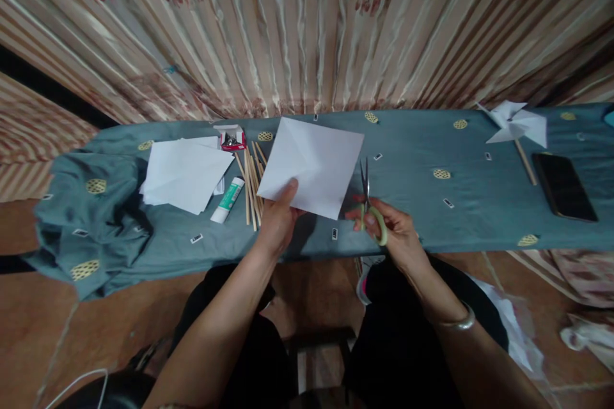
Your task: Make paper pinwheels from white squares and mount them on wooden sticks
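Observation:
My left hand (pixel 279 220) pinches the lower edge of a creased white square of paper (pixel 313 163), held up over the cloth-covered table (pixel 412 204). My right hand (pixel 391 230) grips a pair of scissors (pixel 369 204) with pale green handles, blades pointing up and away, just right of the paper's corner. The blades look slightly parted and do not touch the sheet.
A stack of white sheets (pixel 185 172), a glue stick (pixel 228 200), several wooden sticks (pixel 252 185) and a small red box of pins (pixel 231 138) lie to the left. A paper pinwheel (pixel 518 124) and a dark phone (pixel 563 185) lie at the right. A curtain hangs behind.

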The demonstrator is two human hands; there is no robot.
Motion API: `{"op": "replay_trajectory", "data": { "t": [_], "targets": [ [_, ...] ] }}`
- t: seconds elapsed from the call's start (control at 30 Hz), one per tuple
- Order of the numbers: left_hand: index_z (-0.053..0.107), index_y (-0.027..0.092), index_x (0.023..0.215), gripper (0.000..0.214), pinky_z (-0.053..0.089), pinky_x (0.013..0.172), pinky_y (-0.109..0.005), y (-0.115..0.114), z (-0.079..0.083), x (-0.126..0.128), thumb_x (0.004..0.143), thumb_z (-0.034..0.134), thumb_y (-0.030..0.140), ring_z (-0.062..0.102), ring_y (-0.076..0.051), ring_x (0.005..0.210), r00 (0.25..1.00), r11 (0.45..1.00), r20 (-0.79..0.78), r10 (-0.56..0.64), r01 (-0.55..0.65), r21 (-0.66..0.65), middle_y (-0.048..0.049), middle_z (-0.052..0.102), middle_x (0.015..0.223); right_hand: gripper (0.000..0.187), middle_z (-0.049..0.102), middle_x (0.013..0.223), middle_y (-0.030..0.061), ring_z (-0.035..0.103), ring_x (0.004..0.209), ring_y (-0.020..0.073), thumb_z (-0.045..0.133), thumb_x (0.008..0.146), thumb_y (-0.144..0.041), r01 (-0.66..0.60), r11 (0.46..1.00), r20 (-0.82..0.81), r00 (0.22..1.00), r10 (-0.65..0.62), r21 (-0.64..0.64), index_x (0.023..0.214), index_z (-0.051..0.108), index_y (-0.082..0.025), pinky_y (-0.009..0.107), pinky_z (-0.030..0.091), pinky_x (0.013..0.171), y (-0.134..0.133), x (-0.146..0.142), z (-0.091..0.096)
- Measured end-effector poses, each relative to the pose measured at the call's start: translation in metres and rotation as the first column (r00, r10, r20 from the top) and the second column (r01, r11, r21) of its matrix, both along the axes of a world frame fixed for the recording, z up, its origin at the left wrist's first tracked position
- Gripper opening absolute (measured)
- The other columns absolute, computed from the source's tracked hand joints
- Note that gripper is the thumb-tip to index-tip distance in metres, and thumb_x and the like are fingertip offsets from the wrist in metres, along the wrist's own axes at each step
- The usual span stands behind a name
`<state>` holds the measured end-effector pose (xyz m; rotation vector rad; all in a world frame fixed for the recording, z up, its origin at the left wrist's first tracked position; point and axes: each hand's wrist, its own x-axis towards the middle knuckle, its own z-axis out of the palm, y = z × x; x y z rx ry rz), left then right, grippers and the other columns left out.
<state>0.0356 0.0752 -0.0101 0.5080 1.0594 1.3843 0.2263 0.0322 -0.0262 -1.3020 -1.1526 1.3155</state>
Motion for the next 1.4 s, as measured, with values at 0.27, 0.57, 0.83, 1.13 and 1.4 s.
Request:
{"op": "replay_trajectory", "data": {
  "t": [0.27,0.57,0.83,1.13,1.4],
  "targets": [
    [0.057,0.028,0.126,0.046,0.054,0.093,-0.037,0.01,0.004,-0.008,0.082,0.069,0.03,0.061,-0.026,0.118,0.997,0.993,-0.004,0.083,-0.082,0.085,-0.0052,0.067,0.125,0.049,0.072,0.098,0.0088,0.066,0.078,0.0171,0.068,0.082,-0.05,-0.396,0.904,0.022,0.914,0.404,-0.158,0.121,0.068,-0.02,0.03,0.054,0.07,-0.034,-0.001,-0.005],
    [0.06,0.026,0.12,0.036,0.053,0.094,-0.036,0.009,0.006,0.003,0.085,0.062,0.018,0.064,-0.023,0.112,0.988,0.994,0.113,0.106,-0.105,-0.019,-0.002,0.072,0.107,0.048,0.073,0.087,0.0081,0.065,0.07,0.0164,0.069,0.081,-0.053,-0.366,0.917,-0.131,0.928,0.349,-0.155,0.116,0.07,-0.021,0.03,0.053,0.066,-0.028,-0.006,-0.007],
    [0.058,0.026,0.122,0.036,0.054,0.092,-0.036,0.006,0.002,0.004,0.086,0.061,0.02,0.064,-0.022,0.11,0.992,0.998,0.111,0.058,-0.056,-0.024,-0.0016,0.071,0.109,0.047,0.074,0.088,0.0058,0.065,0.066,0.0133,0.071,0.078,-0.054,-0.354,0.92,-0.126,0.933,0.336,-0.168,0.113,0.072,-0.023,0.027,0.052,0.064,-0.026,-0.007,-0.004],
    [0.059,0.023,0.119,0.036,0.052,0.095,-0.039,0.006,0.003,0.003,0.084,0.064,0.021,0.064,-0.024,0.112,0.993,0.998,0.102,0.053,-0.051,-0.022,-0.0041,0.07,0.115,0.047,0.074,0.088,0.0068,0.066,0.067,0.0153,0.073,0.077,-0.052,-0.334,0.923,-0.14,0.94,0.311,-0.194,0.113,0.072,-0.022,0.03,0.055,0.065,-0.026,-0.006,-0.007],
    [0.056,0.026,0.124,0.04,0.054,0.093,-0.038,0.006,0.003,0.005,0.086,0.061,0.018,0.065,-0.022,0.111,0.992,0.998,0.115,0.059,-0.056,-0.031,-0.0019,0.071,0.112,0.044,0.073,0.086,0.0067,0.065,0.065,0.0149,0.073,0.078,-0.05,-0.309,0.932,-0.141,0.948,0.285,-0.188,0.111,0.072,-0.021,0.03,0.055,0.063,-0.026,-0.008,-0.008]
  ]
}}
